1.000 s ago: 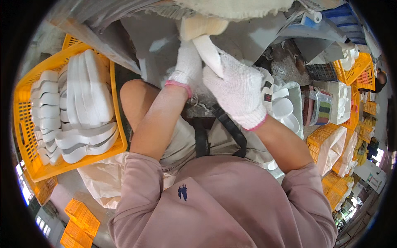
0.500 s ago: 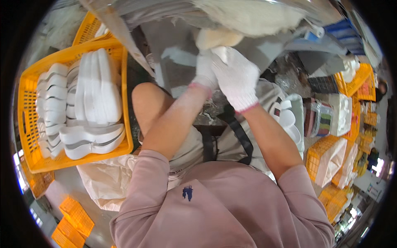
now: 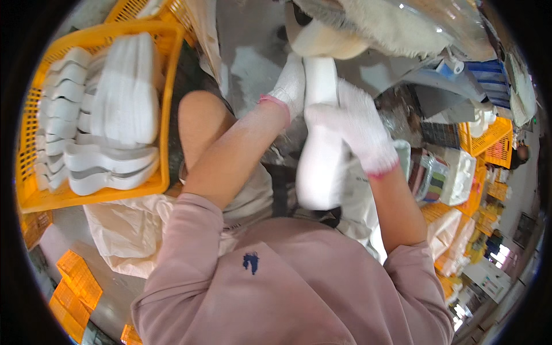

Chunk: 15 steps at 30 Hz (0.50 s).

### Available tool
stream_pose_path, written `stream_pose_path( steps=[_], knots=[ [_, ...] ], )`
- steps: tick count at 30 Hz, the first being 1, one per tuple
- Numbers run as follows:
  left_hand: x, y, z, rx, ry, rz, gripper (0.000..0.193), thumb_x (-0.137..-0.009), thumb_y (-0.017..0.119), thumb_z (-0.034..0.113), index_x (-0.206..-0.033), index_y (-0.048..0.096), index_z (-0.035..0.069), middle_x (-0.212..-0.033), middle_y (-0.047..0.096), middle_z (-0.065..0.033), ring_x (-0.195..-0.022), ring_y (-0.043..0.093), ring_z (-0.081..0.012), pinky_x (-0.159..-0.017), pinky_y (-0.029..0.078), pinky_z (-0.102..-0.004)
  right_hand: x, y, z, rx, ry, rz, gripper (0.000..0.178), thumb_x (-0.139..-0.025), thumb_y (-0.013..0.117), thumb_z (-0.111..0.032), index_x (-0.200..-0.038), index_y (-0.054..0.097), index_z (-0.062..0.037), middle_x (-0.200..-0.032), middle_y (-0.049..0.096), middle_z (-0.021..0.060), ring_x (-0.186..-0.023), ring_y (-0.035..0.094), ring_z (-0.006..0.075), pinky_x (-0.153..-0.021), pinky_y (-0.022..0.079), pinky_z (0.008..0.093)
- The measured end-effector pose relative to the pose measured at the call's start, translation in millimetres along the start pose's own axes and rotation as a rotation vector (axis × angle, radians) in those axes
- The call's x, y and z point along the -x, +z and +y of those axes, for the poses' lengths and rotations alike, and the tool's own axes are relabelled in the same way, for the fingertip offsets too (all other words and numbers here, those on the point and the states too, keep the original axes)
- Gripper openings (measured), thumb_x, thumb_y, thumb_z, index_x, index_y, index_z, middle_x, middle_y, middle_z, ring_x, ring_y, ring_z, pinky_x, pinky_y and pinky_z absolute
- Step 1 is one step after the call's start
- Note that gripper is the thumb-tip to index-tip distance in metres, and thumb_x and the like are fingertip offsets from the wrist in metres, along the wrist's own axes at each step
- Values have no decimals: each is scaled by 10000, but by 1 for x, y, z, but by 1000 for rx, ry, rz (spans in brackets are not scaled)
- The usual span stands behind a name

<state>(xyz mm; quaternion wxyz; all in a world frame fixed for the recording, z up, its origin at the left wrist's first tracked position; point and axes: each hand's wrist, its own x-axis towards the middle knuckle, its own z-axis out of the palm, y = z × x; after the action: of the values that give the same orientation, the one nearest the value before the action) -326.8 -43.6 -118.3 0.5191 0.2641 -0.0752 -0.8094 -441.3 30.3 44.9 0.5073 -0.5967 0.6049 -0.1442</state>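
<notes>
We are observing the right hand (image 3: pixel 353 123), gloved in white knit, closing around the middle of a long white shoe sole (image 3: pixel 319 155), which is standing nearly upright in front of the person's chest. The left hand (image 3: pixel 290 86), gloved likewise, is gripping the sole's upper end at about 11 o'clock from the right hand, just below a buffing wheel (image 3: pixel 368 26) with a fuzzy cream rim. We are judging the main risk to be the knit glove catching on that wheel, the fingertips being so near it. A second risk is the sole's free lower end swinging and slipping from the grip. At 9 o'clock, well apart, an orange crate (image 3: pixel 167 115) is holding stacked white soles (image 3: pixel 103 115); a dropped piece could be landing on the sack (image 3: pixel 126 230) below instead.
</notes>
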Motion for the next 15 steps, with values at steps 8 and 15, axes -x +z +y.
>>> stream_pose_path(
  steps=[8,15],
  knots=[
    [16,35,20,46,97,101,667,-1008,450,693,-1129,668,75,-939,689,-150,-792,679,-321,-766,608,-496,0,-9,13,-419,-69,-143,430,-915,773,-219,-1273,703,8,-1186,747,207,-1119,732,273,-934,588,383],
    [59,11,-40,385,-144,-85,845,-967,471,844,-1167,679,50,-989,698,-201,-837,709,-374,-802,630,-535,99,38,-7,308,-136,227,658,-861,802,-252,-1418,586,25,-1237,673,258,-1185,661,413,-1017,525,465]
  ],
)
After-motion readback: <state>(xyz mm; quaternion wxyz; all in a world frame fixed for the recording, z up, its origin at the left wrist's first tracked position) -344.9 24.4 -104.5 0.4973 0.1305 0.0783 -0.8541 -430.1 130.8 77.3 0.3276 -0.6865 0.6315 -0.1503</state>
